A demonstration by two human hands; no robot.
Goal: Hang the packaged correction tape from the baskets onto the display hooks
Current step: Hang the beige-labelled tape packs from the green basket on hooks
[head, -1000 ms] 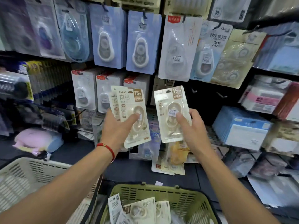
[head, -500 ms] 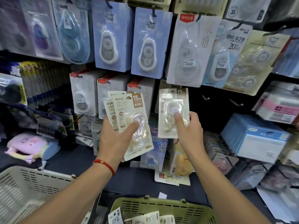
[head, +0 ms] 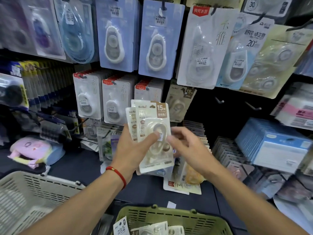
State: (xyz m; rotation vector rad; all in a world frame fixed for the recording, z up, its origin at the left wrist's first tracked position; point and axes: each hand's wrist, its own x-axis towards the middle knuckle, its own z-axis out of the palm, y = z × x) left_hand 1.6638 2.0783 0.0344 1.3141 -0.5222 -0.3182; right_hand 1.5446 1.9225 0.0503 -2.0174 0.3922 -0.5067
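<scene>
The beige carded correction-tape pack [head: 179,104] I carried a moment ago now hangs on its hook; my right hand [head: 188,148], empty and loose, returns to the fanned beige packs [head: 152,133] my left hand [head: 133,150] grips.

Glossy plastic packs [head: 153,133], slatted plastic basket [head: 171,216]

Counts, head view. Baskets: two, a white basket [head: 36,192] at the lower left and a green basket [head: 171,217] at the bottom centre. Hands: two. Left hand [head: 133,150] holds a fan of beige packs [head: 152,133], at least three edges showing. Right hand [head: 188,148] holds none. One matching beige pack [head: 180,102] hangs on the display. Bare hooks [head: 252,107] to its right: two. Packs in the green basket: at least three, partly cut off.
</scene>
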